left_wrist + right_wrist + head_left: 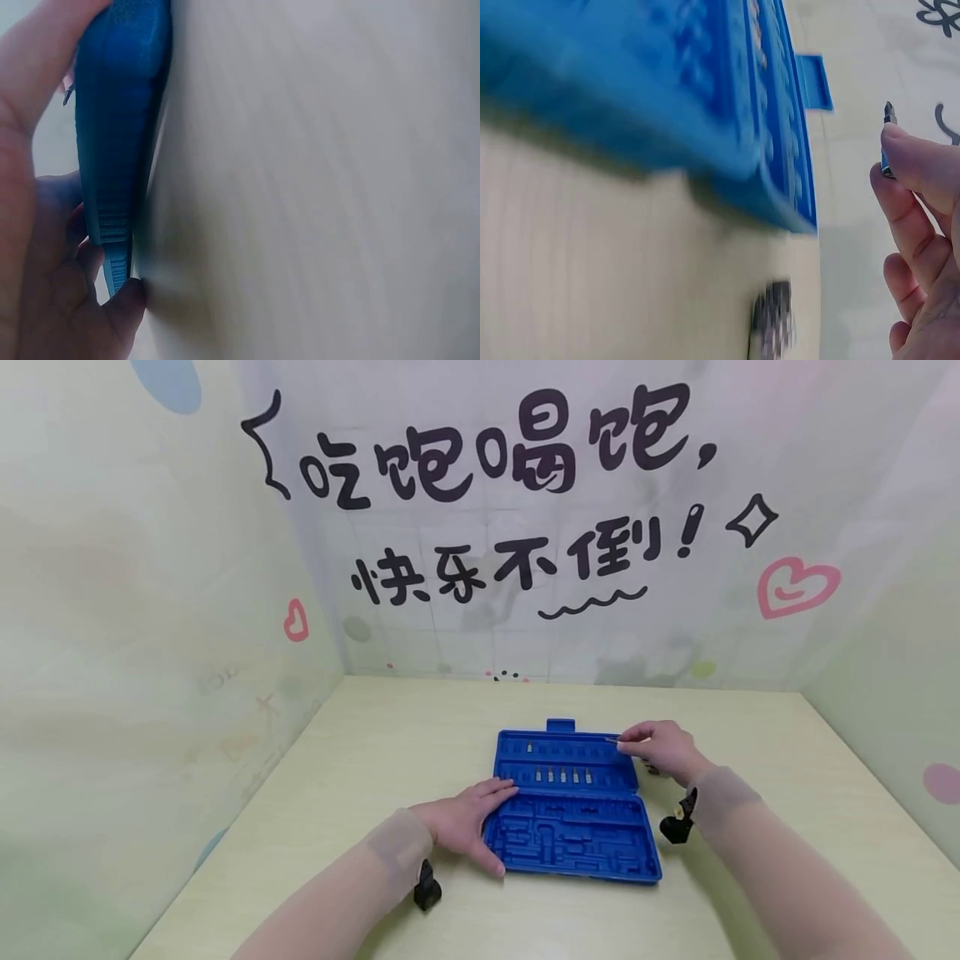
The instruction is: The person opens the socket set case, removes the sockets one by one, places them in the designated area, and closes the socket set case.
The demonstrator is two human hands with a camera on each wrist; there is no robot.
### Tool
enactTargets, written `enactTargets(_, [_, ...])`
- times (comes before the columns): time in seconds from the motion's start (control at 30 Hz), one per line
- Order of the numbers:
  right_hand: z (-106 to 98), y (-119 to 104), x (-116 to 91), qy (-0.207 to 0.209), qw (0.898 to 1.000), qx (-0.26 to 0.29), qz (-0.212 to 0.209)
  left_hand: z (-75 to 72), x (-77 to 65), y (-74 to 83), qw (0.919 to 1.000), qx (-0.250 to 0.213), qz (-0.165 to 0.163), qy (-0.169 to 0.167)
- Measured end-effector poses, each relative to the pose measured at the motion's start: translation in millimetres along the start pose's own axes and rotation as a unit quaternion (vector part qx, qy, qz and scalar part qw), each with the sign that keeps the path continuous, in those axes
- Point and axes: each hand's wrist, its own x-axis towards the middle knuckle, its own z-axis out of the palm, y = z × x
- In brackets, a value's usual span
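A blue plastic bit case (577,795) lies unfolded on the table, its two halves joined along a hinge line. Several short metal bits (563,775) stand in its far half, most of them in one row; a single one (529,747) sits further back. Between thumb and forefinger my right hand (663,750) pinches a small screwdriver bit (889,139) with a pointed tip, held above the far right corner. My left hand (467,822) rests along the case's left side, fingers spread, thumb by the near corner; the left wrist view shows it against the ribbed side wall (112,157).
A blurred dark cluster of small pieces (772,319) lies on the table just right of the case. The case's latch tab (561,725) sticks out at the back. Behind the pale tabletop (405,727) stands a printed wall sheet (480,643).
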Motion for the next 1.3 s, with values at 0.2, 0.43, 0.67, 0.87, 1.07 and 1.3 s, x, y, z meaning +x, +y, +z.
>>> enactTargets(0.2, [-12.8,15.0,-11.5,-0.001,0.999,-0.035,0.005,1.3,0.4,-0.8,1.0,-0.001,-0.005,0.0])
enactTargets(0.43, [-21.0,34.0,-23.5,0.011,0.997,-0.076,-0.018,0.5,0.6,-1.1,1.0,-0.004,-0.002,-0.004])
enactTargets(0.67, [-22.6,53.0,-30.9,0.016,0.994,-0.109,-0.028,-1.1,-0.4,0.1,0.9999,-0.008,-0.001,-0.006])
enactTargets(0.87, [-19.0,60.8,-31.8,0.021,0.991,-0.125,-0.029,-1.4,-0.4,0.8,0.9999,-0.01,-0.004,-0.005])
enactTargets(1.07, [-16.1,61.0,-30.7,0.023,0.988,-0.144,-0.039,-1.0,-0.1,0.8,0.9999,-0.01,-0.008,-0.008])
enactTargets(1.3, [-16.7,62.0,-29.2,0.023,0.988,-0.153,-0.029,-0.6,0.8,0.6,0.9999,-0.008,-0.007,-0.006])
